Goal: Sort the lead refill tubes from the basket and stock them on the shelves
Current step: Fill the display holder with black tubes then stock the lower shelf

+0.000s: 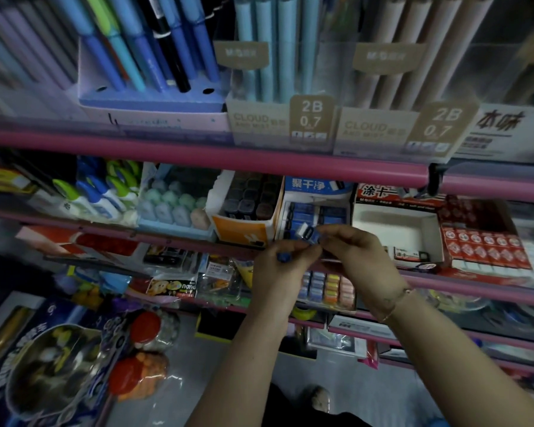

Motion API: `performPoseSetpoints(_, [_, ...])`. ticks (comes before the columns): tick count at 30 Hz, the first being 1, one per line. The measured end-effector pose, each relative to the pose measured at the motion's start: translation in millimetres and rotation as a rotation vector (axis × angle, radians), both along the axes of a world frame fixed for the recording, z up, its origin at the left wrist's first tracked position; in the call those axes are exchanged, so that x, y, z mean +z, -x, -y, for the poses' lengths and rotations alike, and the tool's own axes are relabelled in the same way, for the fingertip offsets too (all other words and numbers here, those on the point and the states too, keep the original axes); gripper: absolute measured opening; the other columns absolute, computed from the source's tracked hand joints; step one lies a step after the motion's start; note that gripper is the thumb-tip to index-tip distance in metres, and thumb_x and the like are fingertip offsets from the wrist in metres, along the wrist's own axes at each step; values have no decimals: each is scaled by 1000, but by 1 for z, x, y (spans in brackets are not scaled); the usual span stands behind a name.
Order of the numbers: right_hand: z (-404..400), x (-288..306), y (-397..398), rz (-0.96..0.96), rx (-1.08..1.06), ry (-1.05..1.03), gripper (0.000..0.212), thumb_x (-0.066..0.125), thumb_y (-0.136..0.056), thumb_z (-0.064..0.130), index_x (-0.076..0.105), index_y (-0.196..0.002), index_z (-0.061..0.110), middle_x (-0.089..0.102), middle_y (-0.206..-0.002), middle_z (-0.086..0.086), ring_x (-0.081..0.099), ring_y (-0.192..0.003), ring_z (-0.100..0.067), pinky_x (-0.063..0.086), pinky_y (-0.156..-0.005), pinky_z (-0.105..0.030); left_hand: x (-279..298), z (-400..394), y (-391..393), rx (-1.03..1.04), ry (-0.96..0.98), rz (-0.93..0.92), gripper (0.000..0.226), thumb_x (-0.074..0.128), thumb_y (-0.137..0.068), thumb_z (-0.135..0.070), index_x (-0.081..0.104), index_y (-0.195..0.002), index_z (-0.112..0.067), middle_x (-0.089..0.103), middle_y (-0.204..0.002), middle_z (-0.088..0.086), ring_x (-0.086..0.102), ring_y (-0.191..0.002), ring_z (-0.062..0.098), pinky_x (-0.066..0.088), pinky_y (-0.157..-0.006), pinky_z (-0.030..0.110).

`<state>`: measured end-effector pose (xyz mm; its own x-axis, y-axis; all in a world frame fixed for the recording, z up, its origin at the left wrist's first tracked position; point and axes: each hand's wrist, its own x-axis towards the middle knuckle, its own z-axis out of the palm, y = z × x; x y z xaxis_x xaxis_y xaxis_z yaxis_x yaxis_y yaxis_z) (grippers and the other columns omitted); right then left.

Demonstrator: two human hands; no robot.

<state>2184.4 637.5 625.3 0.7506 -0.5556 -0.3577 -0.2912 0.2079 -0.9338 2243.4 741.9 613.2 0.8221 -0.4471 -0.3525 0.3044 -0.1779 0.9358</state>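
Since both hands are already up at the middle of the frame right in front of the blue-and-white display box [316, 211], I'd say the step here is feeding small blue pieces into that box, so the trick is to go one at a time; keep the piece lined up with the rows already standing in there and slide it into a gap rather than dropping it on top; I'd steady the front lip of the box with the other hand so it doesn't scoot back on the pink shelf [198, 155].

Grip-wise: the left hand [285, 266] is clenched around a small blue lead refill tube [284, 257], with just its end poking out by the knuckles; the right hand [349, 245] is pinching a blue-and-white piece [309, 234] between thumb and fingertips, just at the box's front edge; the two hands are touching or near enough.

The tubes themselves look tiny, dark blue, glossy plastic; the one in the right hand has a white patch, maybe a label, too blurry to read; I can't tell whether it's a tube or a little case. No basket that I can make out in this shot; the orange box [244, 232] of dark items sits just left, so watch you don't mix them up.
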Motion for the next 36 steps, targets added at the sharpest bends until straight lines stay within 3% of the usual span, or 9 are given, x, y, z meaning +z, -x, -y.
performPoseSetpoints(4, [16, -3, -24, -80, 39, 197, 21, 56, -88, -2, 70, -100, 8, 67, -74, -6, 64, -61, -13, 54, -60, -24, 3, -11, -11, -109, -53, -49, 21, 64, -87, -10, 70, -86, -30, 66, -84, 8, 58, -67, 25, 45, -58, 32])
performPoseSetpoints(7, [24, -7, -58, -177, -3, 385, 19, 60, -85, 1, 70, -99, 10, 69, -98, -7, 65, -89, -25, 53, -84, -38, 7, -18, -23, -91, 72, -431, 23, 48, -92, 0, 66, -99, -12, 64, -76, 6, 53, -54, 10, 40, -53, 22])
performPoseSetpoints(10, [26, -18, -86, -223, -143, 348, 19, 59, -85, 1, 54, -97, 15, 63, -114, -21, 61, -102, -34, 49, -93, -45, 4, -32, -35, -56, 270, -691, 38, 33, -88, 9, 66, -100, -4, 69, -76, 7, 61, -58, 9, 46, -62, 25])
performPoseSetpoints(15, [21, -27, -98, -297, -255, 473, 27, 61, -87, 11, 58, -113, 4, 63, -116, -21, 59, -107, -36, 47, -93, -38, -4, -51, -49, -143, 266, -629, 19, 54, -91, 2, 64, -106, -3, 73, -101, 13, 70, -94, 19, 58, -75, 30])
performPoseSetpoints(22, [21, -38, -95, -593, -143, 1006, 36, 59, -87, 43, 64, -106, 12, 67, -100, -15, 62, -91, -35, 37, -62, -28, -5, -59, -59, -273, 173, -441, 23, 65, -85, -15, 69, -107, -11, 73, -104, 6, 69, -99, 18, 57, -77, 28])
performPoseSetpoints(26, [18, -38, -95, -599, -45, 1113, 33, 53, -93, 37, 66, -108, 12, 67, -103, -14, 63, -92, -33, 40, -65, -28, -6, -59, -62, -252, 50, -346, 18, 71, -82, -22, 76, -97, -30, 73, -102, -11, 67, -96, 1, 47, -77, 19])
performPoseSetpoints(30, [12, -14, -85, -605, 22, 1146, 24, 49, -93, 15, 63, -111, 8, 65, -109, -17, 59, -101, -34, 42, -72, -31, -7, -56, -66, -128, 161, -548, 10, 71, -81, -14, 78, -85, -21, 75, -93, -1, 72, -83, 10, 55, -65, 21])
performPoseSetpoints(32, [4, 2, -73, -404, 12, 1109, 21, 49, -90, 8, 68, -99, 8, 67, -102, -15, 61, -95, -30, 43, -72, -26, -7, -55, -67, -81, 230, -608, 13, 74, -75, -11, 75, -88, -15, 75, -94, 7, 72, -85, 16, 57, -62, 23])
performPoseSetpoints(36, [-14, 29, -42, -105, 173, 184, 19, 58, -85, 0, 66, -92, 16, 67, -85, -8, 62, -74, -17, 55, -67, -24, -4, -52, -64, -72, 313, -653, 38, 75, -68, -11, 67, -104, -4, 72, -102, 15, 71, -92, 22, 57, -63, 24])
